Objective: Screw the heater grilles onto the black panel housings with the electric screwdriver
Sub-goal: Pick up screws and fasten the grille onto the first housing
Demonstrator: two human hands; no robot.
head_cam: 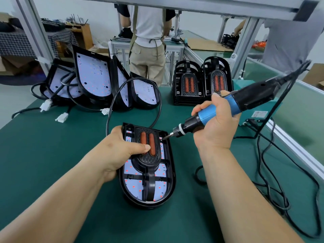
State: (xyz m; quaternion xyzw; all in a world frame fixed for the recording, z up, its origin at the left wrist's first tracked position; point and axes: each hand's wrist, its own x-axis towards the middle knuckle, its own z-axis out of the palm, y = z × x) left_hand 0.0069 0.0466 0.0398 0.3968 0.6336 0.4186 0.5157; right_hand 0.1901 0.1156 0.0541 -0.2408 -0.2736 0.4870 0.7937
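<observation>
A black panel housing [171,174] lies flat on the green mat in front of me, its white LED board facing up. A black heater grille [154,156] with two orange elements sits in its upper half. My left hand [121,149] grips the housing's left edge, thumb pressing on the grille. My right hand [215,123] holds the blue and black electric screwdriver [219,109], tilted down to the left. Its bit tip [162,139] touches the grille's upper right corner.
Several unassembled housings [94,81] with cables and white connectors lean at the back left. Stacks of finished housings with grilles [201,83] stand at the back right. The screwdriver's cables [266,163] trail over the mat at right. A person [149,41] stands beyond the table.
</observation>
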